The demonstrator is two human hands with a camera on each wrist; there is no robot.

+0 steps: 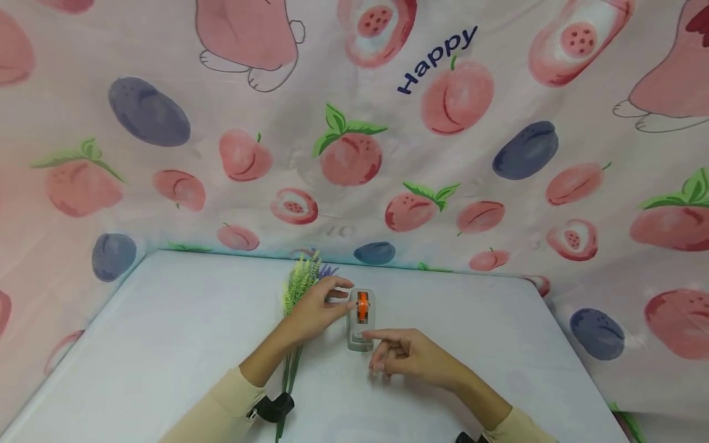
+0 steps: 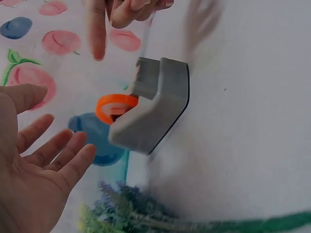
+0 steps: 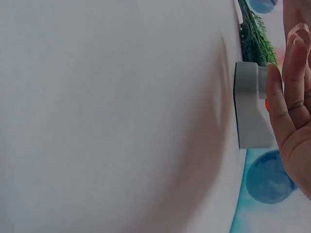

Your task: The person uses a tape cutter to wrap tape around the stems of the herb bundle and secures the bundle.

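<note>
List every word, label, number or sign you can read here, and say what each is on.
"Happy": dark blue, printed on the fruit-patterned cloth behind the table.
No lettering can be made out on the grey tape dispenser; any there is too small or blurred.

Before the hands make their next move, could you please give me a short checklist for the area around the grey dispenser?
1. Dispenser standing on the table: ok, base down.
2. Orange ring seated in its slot: ok.
3. Left hand free: ok, it holds nothing.
4. Right hand free: ok, index finger extended, nothing held.
5. Flowers out from under the left arm: not ok, it crosses above their stems.
6. Loose tape end ready: cannot tell, too small to make out.
</note>
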